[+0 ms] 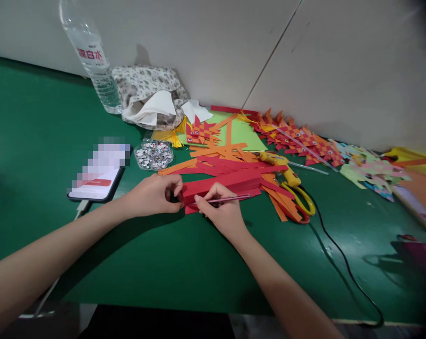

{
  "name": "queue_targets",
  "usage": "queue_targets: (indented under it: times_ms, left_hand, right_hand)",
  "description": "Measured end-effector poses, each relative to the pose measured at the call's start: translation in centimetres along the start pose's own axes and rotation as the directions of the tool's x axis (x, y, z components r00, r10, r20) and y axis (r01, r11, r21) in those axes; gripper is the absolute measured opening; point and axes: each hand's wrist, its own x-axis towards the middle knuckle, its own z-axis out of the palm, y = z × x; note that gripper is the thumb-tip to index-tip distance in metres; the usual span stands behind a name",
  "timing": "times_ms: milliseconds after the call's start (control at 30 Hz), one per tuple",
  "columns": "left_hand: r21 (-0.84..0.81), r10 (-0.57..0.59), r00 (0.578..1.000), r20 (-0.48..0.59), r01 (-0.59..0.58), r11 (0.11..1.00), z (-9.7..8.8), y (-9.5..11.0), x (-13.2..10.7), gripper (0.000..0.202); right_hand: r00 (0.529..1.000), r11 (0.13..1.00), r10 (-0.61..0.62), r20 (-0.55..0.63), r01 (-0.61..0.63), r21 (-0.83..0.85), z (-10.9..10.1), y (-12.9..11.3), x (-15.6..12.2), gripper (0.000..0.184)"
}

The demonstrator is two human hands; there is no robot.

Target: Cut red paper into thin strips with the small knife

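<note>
A folded sheet of red paper (221, 184) lies on the green table in front of me, with one part standing up from it. At its left end, my left hand (159, 194) is closed, thumb and forefinger pinching the paper's edge. My right hand (221, 207) is closed around a slim pink pencil (230, 199) and rests against the lower part of the paper. The pencil's back end points right; its tip lies near my left fingertips. Behind the sheet are loose red strips (213, 165) and orange strips (220, 149).
A phone (100, 172) on a cable and a case of googly eyes (154, 155) lie left. Behind stand a water bottle (96, 61) and tissue pouch (149, 80). A yellow glue gun (281, 167), scissors (306, 202) and woven paper fish (301, 139) lie right.
</note>
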Motion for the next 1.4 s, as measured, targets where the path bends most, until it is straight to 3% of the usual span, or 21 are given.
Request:
queue_targets:
  times_ms: [433, 1400]
  left_hand:
    - [-0.035, 0.026, 1.0, -0.012, -0.026, 0.999, 0.12, -0.15, -0.05, 0.023]
    - [0.01, 0.005, 1.0, -0.004, -0.005, 1.0, -0.06, 0.0, -0.07, 0.026]
  right_hand:
    - [0.999, 0.999, 0.04, 0.023, -0.04, 0.029, 0.08, -0.06, -0.12, 0.029]
    - [1.0, 1.0, 0.004, 0.012, -0.003, -0.014, 0.03, 0.05, -0.12, 0.029]
